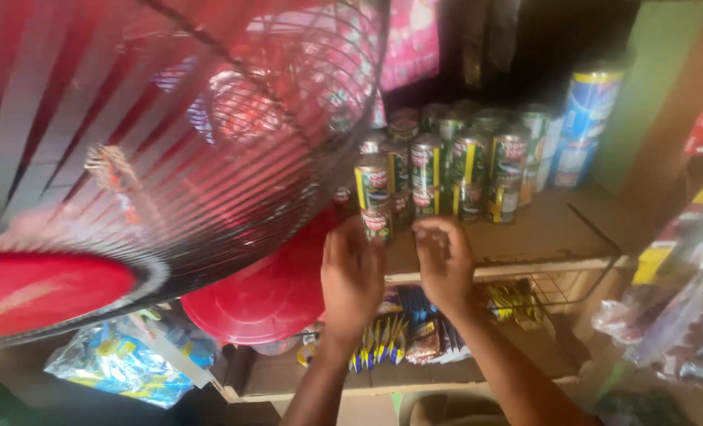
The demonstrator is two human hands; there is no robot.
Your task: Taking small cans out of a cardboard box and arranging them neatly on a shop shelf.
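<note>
Both hands are reaching up to the brown cardboard-lined shelf edge (525,237): left hand (351,276) is closing its fingers around a small green-and-yellow labelled tin can (377,223) at the front of the stack, right hand (444,264) is hovering just beside it, fingers curled, holding nothing (hands near each other, not touching). More matching stacked cans (462,170) are sitting behind, a tall blue cylindrical tin (586,126) further right, a red round plastic lid (268,292) lower left, a blurred red wire fan guard (170,142) filling the left
</note>
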